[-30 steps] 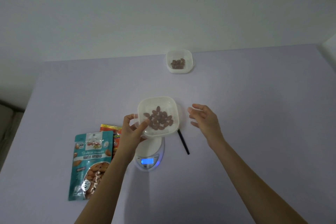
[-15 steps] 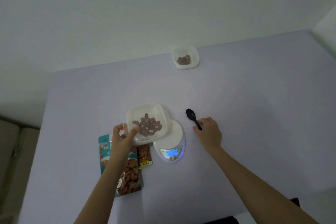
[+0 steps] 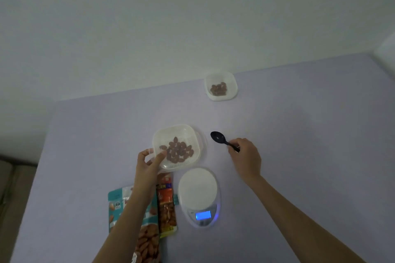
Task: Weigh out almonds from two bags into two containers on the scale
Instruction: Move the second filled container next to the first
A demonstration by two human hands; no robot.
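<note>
Gripping the near-left corner of a white square container (image 3: 171,129), thumb over the rim and fingers curled beneath, the left hand (image 3: 149,163) sits at the container's 7 o'clock. A loose heap of almonds (image 3: 177,151) lies inside. The container is off the kitchen scale (image 3: 198,190), at the scale's 11 o'clock; whether it touches the desk (image 3: 299,124) cannot be told. The right hand (image 3: 245,156), at the scale's 1 o'clock, is curled round the handle of a black plastic spoon (image 3: 218,137), whose bowl points toward the hand's 10 o'clock.

A second white container (image 3: 232,83), holding a few almonds, stands well apart at the scale's 12 o'clock, near the desk's far edge. At the scale's 9 o'clock lie a teal almond bag (image 3: 116,205) and an orange bag (image 3: 166,203). The left forearm hides part of the teal one, and the lower frame edge cuts it off. The scale's blue display is lit, but its digits are unreadable.

The desk is pale lavender and stands against a plain white wall (image 3: 192,17), in dim light.
</note>
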